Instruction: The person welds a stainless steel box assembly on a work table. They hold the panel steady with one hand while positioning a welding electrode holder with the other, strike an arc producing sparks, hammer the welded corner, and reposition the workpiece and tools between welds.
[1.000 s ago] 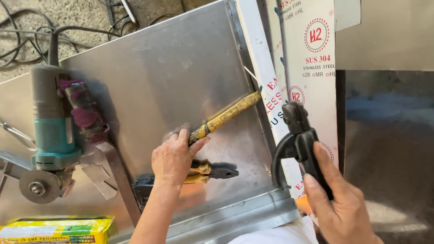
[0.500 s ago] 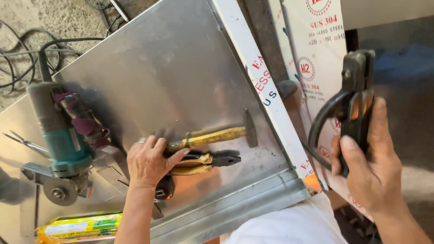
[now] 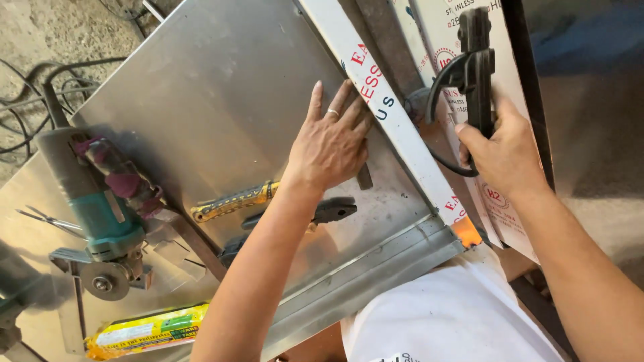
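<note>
We're pressing our left hand [image 3: 330, 146], fingers flat, mid-frame on the stiff, slick sheet [image 3: 221, 100]; right hand [image 3: 504, 151] is fist-gripping the electrode holder [image 3: 477, 67] by its handle, upper right.

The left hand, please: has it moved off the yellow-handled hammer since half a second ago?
Yes. The left hand has left the hammer and gone up the steel sheet, now flat near the white strip.
</note>
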